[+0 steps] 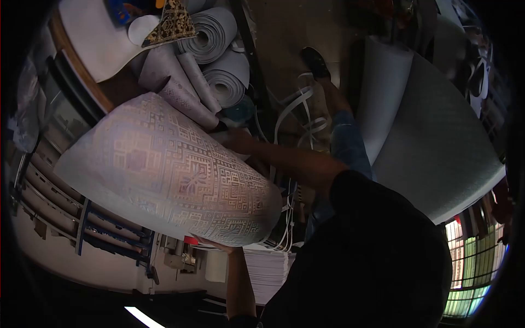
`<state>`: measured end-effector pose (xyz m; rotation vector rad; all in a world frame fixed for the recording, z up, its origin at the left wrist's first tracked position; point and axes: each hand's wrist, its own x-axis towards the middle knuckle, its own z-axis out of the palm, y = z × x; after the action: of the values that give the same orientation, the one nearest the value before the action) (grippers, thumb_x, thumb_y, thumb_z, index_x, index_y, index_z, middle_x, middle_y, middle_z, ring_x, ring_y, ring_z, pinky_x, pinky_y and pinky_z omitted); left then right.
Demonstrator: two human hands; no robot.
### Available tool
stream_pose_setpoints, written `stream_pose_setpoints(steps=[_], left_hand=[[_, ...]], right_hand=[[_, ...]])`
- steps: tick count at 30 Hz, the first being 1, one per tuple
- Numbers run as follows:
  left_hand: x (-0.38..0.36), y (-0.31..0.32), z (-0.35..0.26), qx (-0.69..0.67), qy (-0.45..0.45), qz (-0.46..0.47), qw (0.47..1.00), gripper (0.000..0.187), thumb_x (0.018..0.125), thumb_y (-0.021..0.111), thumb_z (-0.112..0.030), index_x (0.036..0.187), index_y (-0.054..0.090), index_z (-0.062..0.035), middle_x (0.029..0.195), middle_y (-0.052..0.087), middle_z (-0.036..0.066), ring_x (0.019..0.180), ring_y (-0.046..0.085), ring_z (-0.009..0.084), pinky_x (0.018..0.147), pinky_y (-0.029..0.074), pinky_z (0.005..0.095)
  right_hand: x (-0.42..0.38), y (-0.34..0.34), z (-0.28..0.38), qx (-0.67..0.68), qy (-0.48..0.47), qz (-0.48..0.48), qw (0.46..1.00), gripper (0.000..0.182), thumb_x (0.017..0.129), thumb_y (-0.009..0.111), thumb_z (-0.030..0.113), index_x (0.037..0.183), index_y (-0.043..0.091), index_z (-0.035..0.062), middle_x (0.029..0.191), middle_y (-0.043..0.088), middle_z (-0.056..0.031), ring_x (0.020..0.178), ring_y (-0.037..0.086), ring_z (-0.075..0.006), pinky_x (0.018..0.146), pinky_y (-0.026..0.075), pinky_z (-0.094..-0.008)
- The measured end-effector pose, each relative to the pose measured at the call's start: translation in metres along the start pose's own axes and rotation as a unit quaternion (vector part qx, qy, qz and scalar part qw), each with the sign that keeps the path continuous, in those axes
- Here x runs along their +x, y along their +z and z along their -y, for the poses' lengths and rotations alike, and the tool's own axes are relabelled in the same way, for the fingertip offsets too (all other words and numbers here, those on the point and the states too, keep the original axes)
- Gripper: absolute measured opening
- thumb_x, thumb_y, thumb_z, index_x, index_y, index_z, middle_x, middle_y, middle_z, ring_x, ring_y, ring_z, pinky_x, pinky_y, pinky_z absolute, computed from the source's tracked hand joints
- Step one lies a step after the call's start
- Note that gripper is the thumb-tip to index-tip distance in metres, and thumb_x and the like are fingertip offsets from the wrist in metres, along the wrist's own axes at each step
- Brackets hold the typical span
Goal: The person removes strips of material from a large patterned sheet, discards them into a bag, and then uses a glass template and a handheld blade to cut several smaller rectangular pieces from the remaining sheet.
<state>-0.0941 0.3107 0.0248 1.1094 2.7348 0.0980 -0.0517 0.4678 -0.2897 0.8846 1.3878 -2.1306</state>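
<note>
patterned sheet (186, 175) bowed left of the dark-clothed body, lower edge touched by left hand (221, 245), upper edge neared by right hand (239, 141), finger closure of both too obscured to tell, pale rolls (221, 79) stacked beyond

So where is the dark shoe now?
In the head view, the dark shoe is near the top, right of centre, just above loose white strips.

Pinkish-grey sheet (186, 172) with maze-like geometric motifs, pale grey rolls (225, 34), black-and-gold ornate piece (172, 24), blue jeans (350, 141)
</note>
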Motion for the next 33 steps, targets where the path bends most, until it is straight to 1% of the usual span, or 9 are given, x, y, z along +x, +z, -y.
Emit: stream_pose_setpoints(steps=[3, 5, 6, 9, 12, 24, 27, 29, 33], left_hand=[[0.006, 0.006, -0.005, 0.001, 0.024, -0.009, 1.000, 0.094, 0.100, 0.024, -0.070, 0.158, 0.019, 0.0041, 0.158, 0.021, 0.032, 0.146, 0.024, 0.0470, 0.117, 0.020, 0.0658], [0.000, 0.004, -0.010, -0.050, -0.033, -0.025, 0.998, 0.082, 0.104, 0.033, -0.058, 0.158, 0.017, 0.0013, 0.155, 0.031, 0.030, 0.143, 0.031, 0.0486, 0.116, 0.027, 0.0645], [-0.034, -0.003, 0.037, 0.326, 0.240, -0.007, 0.915, 0.083, 0.103, 0.036, -0.062, 0.159, 0.020, -0.0023, 0.154, 0.036, 0.028, 0.139, 0.037, 0.0448, 0.114, 0.031, 0.0606], [-0.052, -0.003, 0.038, -0.037, -0.023, 0.080, 0.996, 0.083, 0.102, 0.036, -0.062, 0.157, 0.022, -0.0023, 0.152, 0.038, 0.027, 0.137, 0.039, 0.0440, 0.113, 0.033, 0.0595], [-0.057, -0.001, 0.032, -0.322, -0.244, 0.128, 0.906, 0.082, 0.102, 0.036, -0.063, 0.156, 0.024, -0.0022, 0.150, 0.040, 0.026, 0.135, 0.041, 0.0431, 0.112, 0.035, 0.0584], [-0.061, -0.010, 0.037, -0.407, -0.345, 0.167, 0.829, 0.082, 0.100, 0.038, -0.065, 0.151, 0.033, -0.0020, 0.143, 0.048, 0.022, 0.128, 0.050, 0.0396, 0.108, 0.042, 0.0541], [-0.060, -0.007, 0.040, -0.428, -0.355, 0.171, 0.814, 0.082, 0.099, 0.038, -0.066, 0.150, 0.036, -0.0019, 0.141, 0.051, 0.022, 0.126, 0.052, 0.0388, 0.107, 0.044, 0.0530], [-0.060, -0.006, 0.041, -0.435, -0.365, 0.177, 0.804, 0.082, 0.099, 0.039, -0.066, 0.149, 0.037, -0.0019, 0.140, 0.052, 0.021, 0.125, 0.054, 0.0382, 0.107, 0.045, 0.0523], [-0.058, -0.007, 0.041, -0.446, -0.382, 0.180, 0.789, 0.082, 0.099, 0.039, -0.067, 0.148, 0.040, -0.0018, 0.138, 0.055, 0.020, 0.122, 0.057, 0.0371, 0.105, 0.047, 0.0509]], right_hand=[[0.095, 0.045, -0.028, -0.062, 0.092, 0.003, 0.994, 0.085, 0.091, 0.067, 0.055, 0.145, 0.044, -0.0069, 0.136, 0.054, -0.0274, 0.121, 0.057, -0.0458, 0.101, 0.049, -0.0503], [0.102, 0.106, -0.088, -0.172, -0.080, -0.175, 0.966, 0.081, 0.088, 0.069, 0.053, 0.138, 0.049, -0.0074, 0.139, 0.050, -0.0257, 0.113, 0.057, -0.0534, 0.094, 0.052, -0.0554], [0.087, 0.097, -0.071, -0.169, -0.077, -0.173, 0.967, 0.081, 0.088, 0.069, 0.053, 0.138, 0.049, -0.0074, 0.139, 0.050, -0.0257, 0.113, 0.057, -0.0534, 0.094, 0.052, -0.0554], [0.044, 0.043, 0.002, 0.043, 0.141, -0.114, 0.982, 0.064, 0.090, 0.070, 0.044, 0.128, 0.056, -0.0049, 0.129, 0.058, -0.0231, 0.109, 0.062, -0.0459, 0.089, 0.055, -0.0494], [0.032, 0.044, 0.007, 0.069, 0.115, -0.102, 0.986, 0.063, 0.090, 0.071, 0.043, 0.129, 0.056, -0.0040, 0.126, 0.060, -0.0222, 0.107, 0.063, -0.0429, 0.089, 0.055, -0.0474], [-0.002, 0.075, 0.093, 0.205, 0.122, -0.091, 0.967, 0.061, 0.089, 0.075, 0.038, 0.133, 0.056, -0.0007, 0.115, 0.068, -0.0187, 0.101, 0.068, -0.0305, 0.088, 0.055, -0.0392], [0.038, 0.067, 0.050, 0.342, 0.101, -0.227, 0.906, 0.061, 0.089, 0.076, 0.037, 0.134, 0.055, 0.0001, 0.112, 0.070, -0.0179, 0.099, 0.069, -0.0275, 0.088, 0.054, -0.0372], [0.048, 0.069, -0.001, 0.412, 0.034, -0.310, 0.856, 0.047, 0.093, 0.068, 0.034, 0.126, 0.060, 0.0011, 0.115, 0.067, -0.0220, 0.106, 0.067, -0.0342, 0.090, 0.053, -0.0417], [0.046, 0.040, -0.024, 0.566, 0.078, -0.281, 0.771, 0.053, 0.099, 0.060, 0.030, 0.143, 0.051, 0.0034, 0.118, 0.067, -0.0210, 0.107, 0.066, -0.0299, 0.092, 0.051, -0.0389]])
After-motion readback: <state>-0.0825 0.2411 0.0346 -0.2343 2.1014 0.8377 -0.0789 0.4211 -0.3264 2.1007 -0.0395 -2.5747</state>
